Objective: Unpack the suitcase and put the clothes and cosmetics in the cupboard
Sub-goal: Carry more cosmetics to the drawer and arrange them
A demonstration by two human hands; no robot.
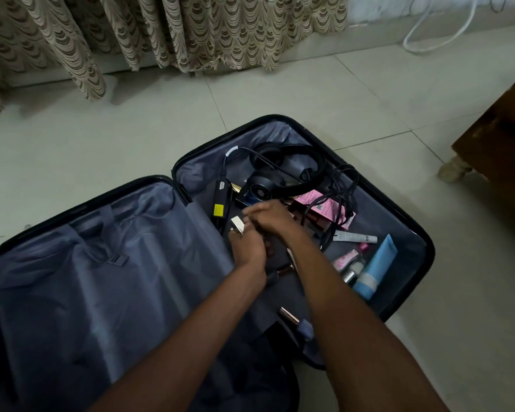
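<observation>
A black suitcase [422,242] lies open on the floor, lined in grey. Its left half holds only the grey lining [87,278]. The right half holds cosmetics: a blue tube [375,269], a white tube [354,237], a small pink tube [344,260], a pink box [324,208] and a gold lipstick [289,318]. My left hand [247,248] grips a small white boxy item [238,225]. My right hand [268,218] lies over it, fingers curled toward the same item, blurred.
Black headphones [289,162], a black charger with a yellow label [220,200] and tangled cables [342,185] lie in the suitcase's far part. Patterned curtains [161,34] hang behind. A wooden furniture leg [455,171] stands at right. A white cord [437,31] loops on the tiled floor.
</observation>
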